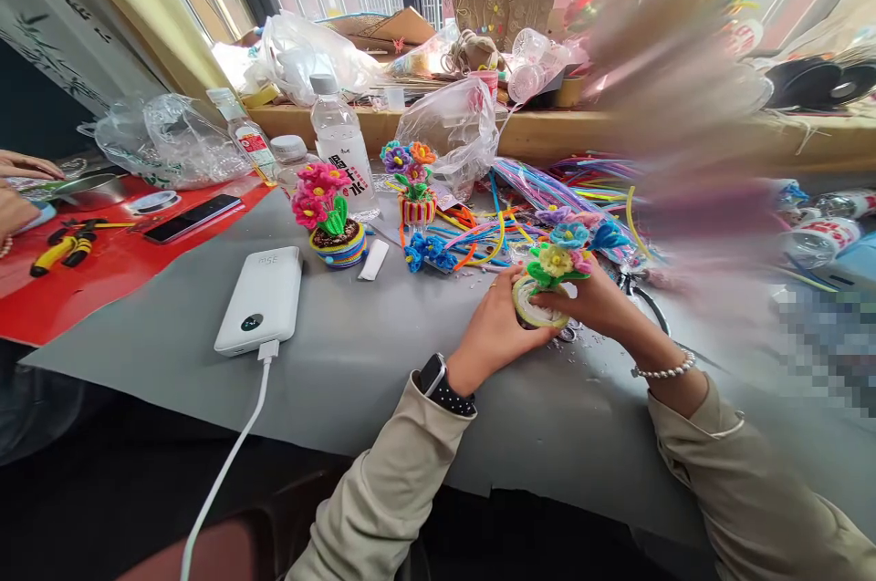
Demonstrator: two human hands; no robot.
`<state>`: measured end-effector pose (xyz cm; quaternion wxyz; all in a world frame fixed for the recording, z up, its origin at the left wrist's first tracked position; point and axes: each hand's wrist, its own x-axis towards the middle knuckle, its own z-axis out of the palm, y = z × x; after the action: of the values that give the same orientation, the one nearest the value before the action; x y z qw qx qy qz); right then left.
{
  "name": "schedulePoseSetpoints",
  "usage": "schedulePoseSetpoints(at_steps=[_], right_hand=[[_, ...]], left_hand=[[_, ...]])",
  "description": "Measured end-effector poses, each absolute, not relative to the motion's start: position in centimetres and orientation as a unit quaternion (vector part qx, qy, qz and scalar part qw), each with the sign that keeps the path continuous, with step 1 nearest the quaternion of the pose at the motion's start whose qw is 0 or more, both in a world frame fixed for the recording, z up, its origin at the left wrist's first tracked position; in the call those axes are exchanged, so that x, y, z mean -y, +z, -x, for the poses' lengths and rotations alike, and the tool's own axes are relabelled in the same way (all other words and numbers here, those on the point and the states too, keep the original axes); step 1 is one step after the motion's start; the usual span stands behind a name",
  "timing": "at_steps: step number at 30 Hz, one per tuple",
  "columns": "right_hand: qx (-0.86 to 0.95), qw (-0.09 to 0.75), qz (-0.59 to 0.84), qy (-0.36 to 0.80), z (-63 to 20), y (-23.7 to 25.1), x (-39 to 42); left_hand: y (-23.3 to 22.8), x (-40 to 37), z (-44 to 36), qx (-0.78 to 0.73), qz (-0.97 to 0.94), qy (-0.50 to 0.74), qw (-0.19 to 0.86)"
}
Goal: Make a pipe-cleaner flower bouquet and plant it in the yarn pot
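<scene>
Covering the whole work area, a grey table held everything, with a red mat at its left end. On the grey surface lay a white power bank, its cable running off the near edge. Behind it stood a water bottle and two finished flower pots, a pink one and a striped one, beside a heap of pipe cleaners.

The small pot sat near the table's middle, between both hands. The left hand was curled around its near side, and the right hand pinched its far side; both were closed on it. Its long axis stood close to upright, base on the table and blooms pointing up, perhaps leaning slightly toward the person, though the fingers hid the base.

A steady job here would probably call for the left hand to brace the wrapped rim while the right worked lightly, so the stems stayed vertical and the blooms uncrushed.
</scene>
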<state>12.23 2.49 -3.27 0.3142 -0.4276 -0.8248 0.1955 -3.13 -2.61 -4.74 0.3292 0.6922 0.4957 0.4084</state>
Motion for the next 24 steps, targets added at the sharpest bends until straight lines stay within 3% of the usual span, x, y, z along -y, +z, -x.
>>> schedulePoseSetpoints(at_steps=[4, 9, 24], right_hand=[[0.787, 0.333, 0.423, 0.300, -12.62, -3.04, -2.23], [0.755, 0.373, 0.493, 0.221, -12.69, -3.34, -2.37], [0.794, 0.366, 0.467, 0.133, -12.16, -3.45, -2.03]], left_hand=[[-4.71, 2.55, 3.12, -0.490, -0.700, 0.412, 0.315], [-4.62, 2.54, 3.10, -0.508, -0.690, 0.406, 0.317], [-4.68, 2.55, 3.08, -0.514, -0.687, 0.404, 0.317]])
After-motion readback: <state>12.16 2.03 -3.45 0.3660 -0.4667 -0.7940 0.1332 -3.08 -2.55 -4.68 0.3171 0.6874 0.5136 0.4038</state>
